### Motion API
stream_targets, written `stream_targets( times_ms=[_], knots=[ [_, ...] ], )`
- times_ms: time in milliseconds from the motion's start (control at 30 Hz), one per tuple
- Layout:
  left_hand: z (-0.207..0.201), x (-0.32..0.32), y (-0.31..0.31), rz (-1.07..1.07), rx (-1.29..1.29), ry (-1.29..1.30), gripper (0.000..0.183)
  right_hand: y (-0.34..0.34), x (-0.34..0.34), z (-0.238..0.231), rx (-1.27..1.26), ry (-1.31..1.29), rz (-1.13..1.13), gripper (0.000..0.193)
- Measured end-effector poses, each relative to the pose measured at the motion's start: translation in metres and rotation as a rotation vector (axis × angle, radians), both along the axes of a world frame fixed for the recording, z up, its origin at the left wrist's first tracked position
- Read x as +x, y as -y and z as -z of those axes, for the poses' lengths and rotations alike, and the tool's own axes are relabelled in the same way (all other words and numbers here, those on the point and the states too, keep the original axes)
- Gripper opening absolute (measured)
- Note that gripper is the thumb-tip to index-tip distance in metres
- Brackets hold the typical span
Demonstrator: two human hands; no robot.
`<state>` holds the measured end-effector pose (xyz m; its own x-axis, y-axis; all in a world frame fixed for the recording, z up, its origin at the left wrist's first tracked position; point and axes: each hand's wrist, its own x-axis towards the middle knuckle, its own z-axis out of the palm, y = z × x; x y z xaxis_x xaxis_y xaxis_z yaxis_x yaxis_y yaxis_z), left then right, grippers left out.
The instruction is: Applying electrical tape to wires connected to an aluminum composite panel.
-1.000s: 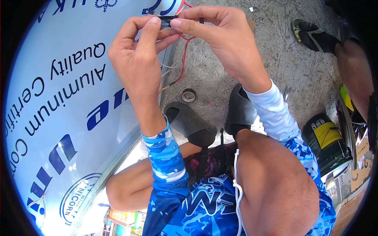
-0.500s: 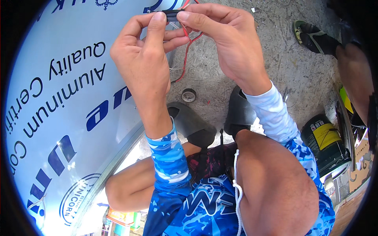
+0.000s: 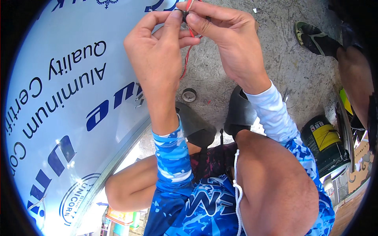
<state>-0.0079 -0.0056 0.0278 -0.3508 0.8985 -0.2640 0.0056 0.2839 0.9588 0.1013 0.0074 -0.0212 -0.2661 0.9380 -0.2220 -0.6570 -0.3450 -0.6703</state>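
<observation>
At the top of the view my hands meet on a short piece of black tape, with red wire running through it. My left hand point(image 3: 157, 51) pinches one end of the black tape point(image 3: 184, 15) between thumb and fingers. Close against it, my right hand point(image 3: 234, 43) pinches the other side and also has the red wire point(image 3: 186, 61) between its fingers. The wire hangs down behind my left fingers. Part of the tape is hidden by my thumbs.
A tape roll point(image 3: 189, 100) lies on the concrete floor near my dark slippers. A large printed white panel point(image 3: 78, 94) fills the left side. At the right stand a dark bucket point(image 3: 325, 155) with a yellow label and another person's sandalled foot point(image 3: 315, 39).
My left hand has moved right, up against my right hand. The stretch of black tape showing between my thumbs has become much shorter. My right hand has hardly moved.
</observation>
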Motion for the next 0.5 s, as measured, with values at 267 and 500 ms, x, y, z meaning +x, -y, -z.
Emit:
stream_targets(
  times_ms=[267, 500],
  knots=[
    [0.009, 0.006, 0.002, -0.01, 0.024, -0.035, 0.015, 0.002, 0.005, 0.005, -0.01, 0.107, -0.028, 0.024],
    [0.01, -0.008, -0.002, 0.078, -0.124, 0.108, 0.018, -0.004, 0.012, 0.023, 0.337, 0.449, 0.066, 0.028]
  ],
)
